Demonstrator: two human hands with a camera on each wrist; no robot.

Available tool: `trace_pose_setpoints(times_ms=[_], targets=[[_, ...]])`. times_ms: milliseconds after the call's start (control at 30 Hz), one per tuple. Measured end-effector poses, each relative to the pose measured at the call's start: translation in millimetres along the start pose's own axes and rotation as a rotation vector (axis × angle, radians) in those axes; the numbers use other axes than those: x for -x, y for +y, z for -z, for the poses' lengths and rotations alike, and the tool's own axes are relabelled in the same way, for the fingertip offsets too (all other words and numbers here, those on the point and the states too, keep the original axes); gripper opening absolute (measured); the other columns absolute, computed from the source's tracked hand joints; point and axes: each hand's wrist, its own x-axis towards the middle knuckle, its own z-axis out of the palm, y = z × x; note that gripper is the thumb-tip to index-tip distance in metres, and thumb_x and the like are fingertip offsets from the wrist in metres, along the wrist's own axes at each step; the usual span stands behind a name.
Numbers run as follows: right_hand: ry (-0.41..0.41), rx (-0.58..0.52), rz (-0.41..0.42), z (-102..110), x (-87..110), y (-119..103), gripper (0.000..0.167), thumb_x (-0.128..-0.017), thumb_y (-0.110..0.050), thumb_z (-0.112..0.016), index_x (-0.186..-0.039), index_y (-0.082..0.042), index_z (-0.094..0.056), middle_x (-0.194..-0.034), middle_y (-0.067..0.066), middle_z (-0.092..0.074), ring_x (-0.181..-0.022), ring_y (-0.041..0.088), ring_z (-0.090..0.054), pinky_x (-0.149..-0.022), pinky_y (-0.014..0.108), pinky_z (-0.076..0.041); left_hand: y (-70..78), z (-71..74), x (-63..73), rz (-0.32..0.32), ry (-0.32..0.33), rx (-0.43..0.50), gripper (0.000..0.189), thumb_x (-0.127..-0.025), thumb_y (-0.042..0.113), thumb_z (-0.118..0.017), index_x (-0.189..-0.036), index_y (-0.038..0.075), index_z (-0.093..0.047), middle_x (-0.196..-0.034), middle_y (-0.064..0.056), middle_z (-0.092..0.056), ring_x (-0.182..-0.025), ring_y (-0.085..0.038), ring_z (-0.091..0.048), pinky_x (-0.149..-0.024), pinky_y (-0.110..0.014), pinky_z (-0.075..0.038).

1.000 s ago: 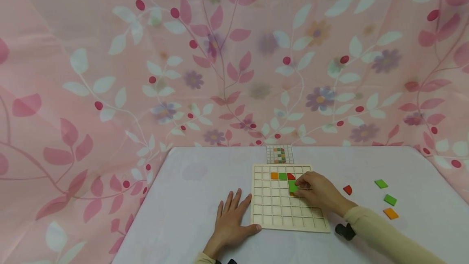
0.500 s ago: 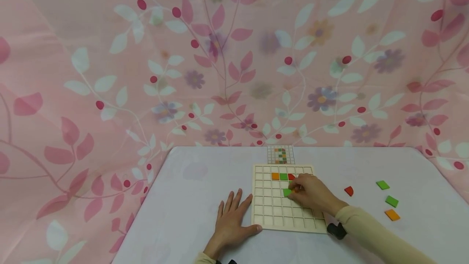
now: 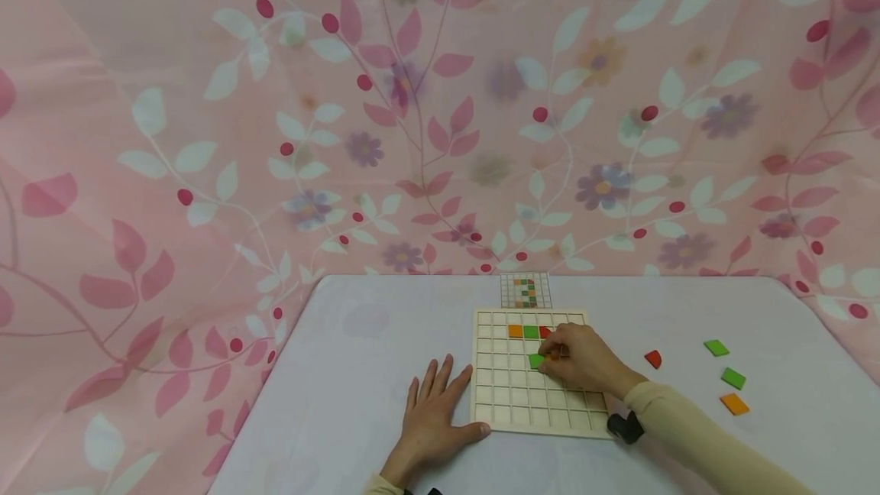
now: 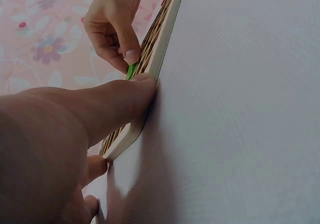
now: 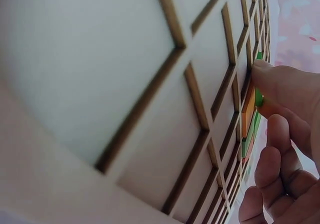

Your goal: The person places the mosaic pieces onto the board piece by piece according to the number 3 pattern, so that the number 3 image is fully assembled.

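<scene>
- Gridboard [image 3: 502, 397] lies flat in front of the person. Clock is the board's, 12 at far edge.
- Right hand [image 3: 580, 357] reaches in from 4. Thumb and index pinch a green tile [image 3: 535, 361], gap no wider than the tile; other fingers curled back, probably to spare the neighbours.
- Green tile is at a cell near board centre; can't tell if fully seated.
- Orange tile [image 5: 248, 115] just beside it at 3, partly under the fingers: tight on that side.
- Row toward 12: orange square [image 3: 516, 331], green square [image 3: 531, 332], red quarter-circle [image 3: 545, 332].
- Left hand [image 3: 436, 415] flat, fingers spread, gripping nothing; thumb on the rim at 7, index by the edge at 9. Reads as bracing against sliding.
- Pattern card [image 3: 525, 291] past the 12 edge, likely to stay readable beyond the hands.
- Loose pieces [image 3: 733, 378] off at 3, spaced apart; fingers should fit round each.
- Black wrist unit [image 3: 626, 428] close to the 5 corner; little margin for dropping the wrist.
</scene>
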Motion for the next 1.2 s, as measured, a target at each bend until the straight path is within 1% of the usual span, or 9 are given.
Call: trace_pose_setpoints(times_ms=[233, 400, 667, 933, 1100, 1200], targets=[[-0.015, -0.036, -0.038, -0.7, -0.2, -0.8, 0.017, -0.083, -0.023, -0.092, -0.093, -0.015, -0.081, -0.078, -0.013, -0.061, -0.070, 0.000, -0.050, -0.063, 0.020, -0.046, -1.8, -1.6, -0.4, 0.018, -0.012, -0.020, 0.095, -0.083, 0.061, -0.080, -0.163, 0.023, -0.045, -0.177, -0.012, -0.024, -0.165, -0.040, -0.013, -0.128, -0.072, -0.007], [-0.024, -0.064, -0.038, 0.2, 1.1, -2.9, 0.017, -0.083, -0.024, -0.092, -0.093, -0.014, -0.081, -0.079, -0.012, -0.063, -0.070, 0.000, -0.050, -0.062, 0.020, -0.045, -1.0, -1.5, 1.1, 0.013, -0.009, -0.016, 0.095, -0.083, 0.060, -0.081, -0.162, 0.022, -0.045, -0.177, -0.013, -0.025, -0.165, -0.041, -0.013, -0.127, -0.073, -0.007], [-0.038, -0.108, -0.069, 0.3, 0.0, -1.2, 0.015, -0.084, -0.023, -0.091, -0.091, -0.015, -0.081, -0.080, -0.011, -0.066, -0.071, 0.001, -0.052, -0.063, 0.020, -0.047, 0.7, 1.1, 0.9, -0.002, -0.009, -0.003, 0.094, -0.084, 0.059, -0.080, -0.163, 0.021, -0.045, -0.177, -0.014, -0.024, -0.165, -0.042, -0.012, -0.127, -0.073, -0.006], [-0.046, -0.114, -0.077, -0.1, -1.9, -0.2, 0.015, -0.084, -0.023, -0.091, -0.090, -0.015, -0.081, -0.082, -0.011, -0.068, -0.073, 0.000, -0.054, -0.065, 0.019, -0.049, 0.5, 1.4, 2.3, -0.013, -0.004, 0.012, 0.093, -0.084, 0.059, -0.079, -0.163, 0.022, -0.045, -0.177, -0.014, -0.024, -0.165, -0.042, -0.012, -0.127, -0.073, -0.005], [-0.054, -0.118, -0.085, -0.8, -2.7, -0.9, 0.013, -0.085, -0.023, -0.091, -0.090, -0.015, -0.082, -0.086, -0.010, -0.071, -0.075, 0.001, -0.056, -0.066, 0.019, -0.050, 0.1, 0.5, 0.9, -0.026, 0.011, 0.026, 0.092, -0.084, 0.058, -0.080, -0.162, 0.020, -0.047, -0.176, -0.016, -0.026, -0.164, -0.044, -0.012, -0.126, -0.075, -0.005], [-0.066, -0.115, -0.114, -2.3, -4.4, -2.6, 0.012, -0.085, -0.023, -0.090, -0.089, -0.017, -0.082, -0.086, -0.010, -0.071, -0.075, 0.002, -0.057, -0.067, 0.019, -0.050, 0.1, 1.1, 0.9, -0.027, 0.013, 0.027, 0.092, -0.084, 0.058, -0.080, -0.162, 0.020, -0.047, -0.176, -0.017, -0.026, -0.164, -0.045, -0.012, -0.126, -0.075, -0.005]])
